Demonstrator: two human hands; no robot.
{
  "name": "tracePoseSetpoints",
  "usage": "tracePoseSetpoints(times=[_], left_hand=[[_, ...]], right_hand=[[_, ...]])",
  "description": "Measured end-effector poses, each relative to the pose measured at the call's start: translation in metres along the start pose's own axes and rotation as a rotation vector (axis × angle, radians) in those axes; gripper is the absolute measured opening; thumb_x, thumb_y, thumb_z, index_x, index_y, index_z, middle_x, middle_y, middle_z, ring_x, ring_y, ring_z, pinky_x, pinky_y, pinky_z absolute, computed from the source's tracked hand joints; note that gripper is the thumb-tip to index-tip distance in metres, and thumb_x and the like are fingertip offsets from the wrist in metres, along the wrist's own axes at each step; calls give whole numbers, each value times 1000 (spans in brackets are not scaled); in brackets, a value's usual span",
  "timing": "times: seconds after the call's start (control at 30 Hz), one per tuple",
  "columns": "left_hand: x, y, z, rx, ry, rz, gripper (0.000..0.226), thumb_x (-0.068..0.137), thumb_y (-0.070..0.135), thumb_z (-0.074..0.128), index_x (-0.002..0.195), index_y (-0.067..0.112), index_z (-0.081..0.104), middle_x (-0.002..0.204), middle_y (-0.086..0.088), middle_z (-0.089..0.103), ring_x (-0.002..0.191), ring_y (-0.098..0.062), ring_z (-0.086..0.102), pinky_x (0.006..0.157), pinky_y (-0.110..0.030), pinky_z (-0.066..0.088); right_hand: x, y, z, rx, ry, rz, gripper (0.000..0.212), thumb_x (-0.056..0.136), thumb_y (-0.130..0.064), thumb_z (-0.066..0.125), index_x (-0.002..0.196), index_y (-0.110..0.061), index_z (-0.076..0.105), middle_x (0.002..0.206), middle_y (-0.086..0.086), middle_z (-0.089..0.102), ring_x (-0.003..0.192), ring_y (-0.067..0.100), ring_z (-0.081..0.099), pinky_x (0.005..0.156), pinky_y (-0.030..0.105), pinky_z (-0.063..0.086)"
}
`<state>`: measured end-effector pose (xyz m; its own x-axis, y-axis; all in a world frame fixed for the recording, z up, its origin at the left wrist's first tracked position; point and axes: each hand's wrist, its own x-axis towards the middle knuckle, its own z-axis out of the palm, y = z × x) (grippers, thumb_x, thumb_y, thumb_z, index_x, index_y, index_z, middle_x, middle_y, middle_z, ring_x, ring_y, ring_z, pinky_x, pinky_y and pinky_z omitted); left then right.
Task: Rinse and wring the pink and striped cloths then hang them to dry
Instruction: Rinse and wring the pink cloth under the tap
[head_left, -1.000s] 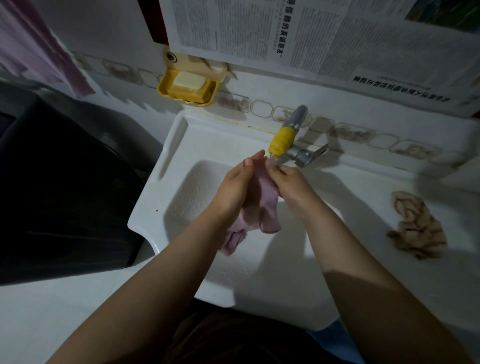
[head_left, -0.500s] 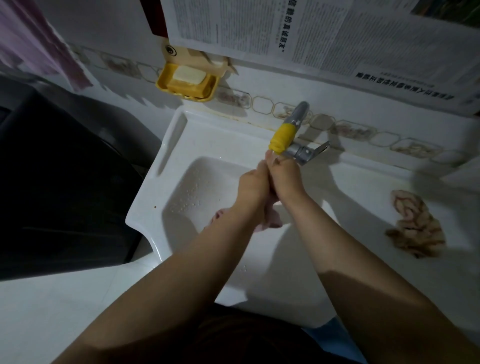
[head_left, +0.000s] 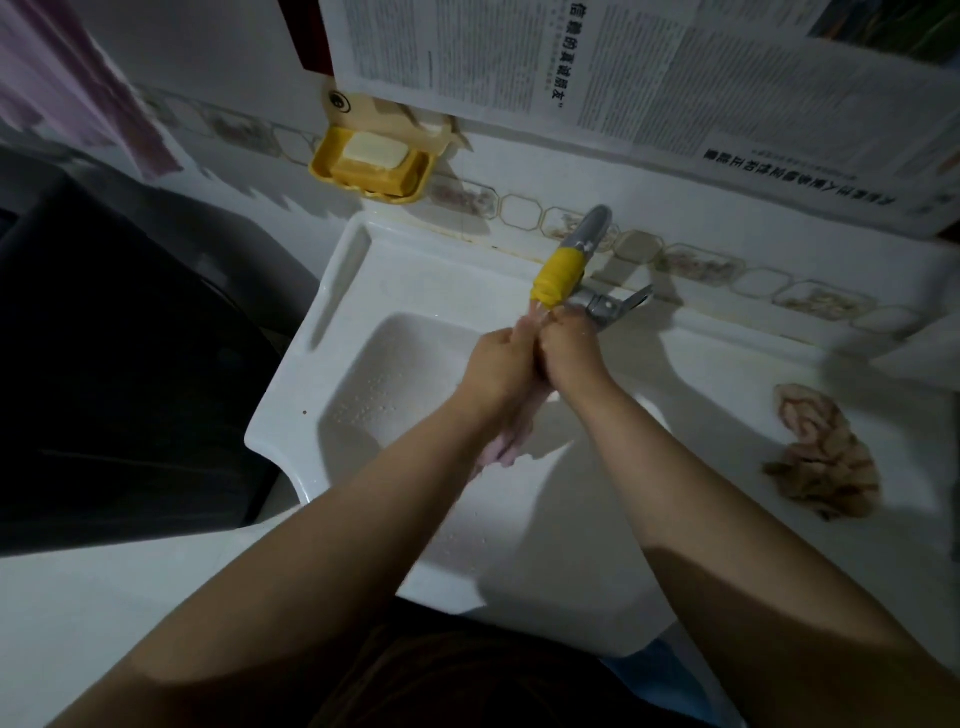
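Left hand (head_left: 501, 358) and right hand (head_left: 569, 353) press together under the tap (head_left: 558, 275), fingers curled tight round the pink cloth (head_left: 511, 441) over the sink (head_left: 332, 291). Judged limp, sodden, slippery; grip bunched middle. Striped cloth (head_left: 823, 454) lies crumpled on the right ledge.

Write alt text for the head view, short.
Two bare hands, left hand and right hand, grip a wet pink cloth together under a yellow-tipped grey tap over a white sink. A crumpled beige striped cloth lies on the counter to the right.
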<state>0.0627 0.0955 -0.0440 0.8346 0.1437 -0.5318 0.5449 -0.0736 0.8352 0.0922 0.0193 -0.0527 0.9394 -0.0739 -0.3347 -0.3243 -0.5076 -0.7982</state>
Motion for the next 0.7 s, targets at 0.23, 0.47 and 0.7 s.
tracePoseSetpoints(times=[0.23,0.47,0.7], left_hand=[[-7,-2,-7,-183,-140,-121,40,102,35,38,88,8,64,91,-14,68,74,-17,64,60,-23,51],[10,-13,-40,-44,-285,-84,76,88,70,33,99,3,67,87,-20,56,80,-31,50,70,-39,39],[17,8,-50,379,-269,75,79,94,65,23,84,-1,65,72,-12,58,63,-21,50,61,-29,43]], right_hand=[[-13,4,-7,-227,11,-205,46,100,-32,37,70,-9,61,88,23,66,86,35,61,72,37,43],[-4,20,-25,17,-292,-110,36,97,-44,41,109,-18,63,108,1,64,100,14,58,87,26,43],[-1,17,-45,-93,-363,-133,41,96,-37,49,88,0,65,77,7,61,71,15,55,67,28,41]])
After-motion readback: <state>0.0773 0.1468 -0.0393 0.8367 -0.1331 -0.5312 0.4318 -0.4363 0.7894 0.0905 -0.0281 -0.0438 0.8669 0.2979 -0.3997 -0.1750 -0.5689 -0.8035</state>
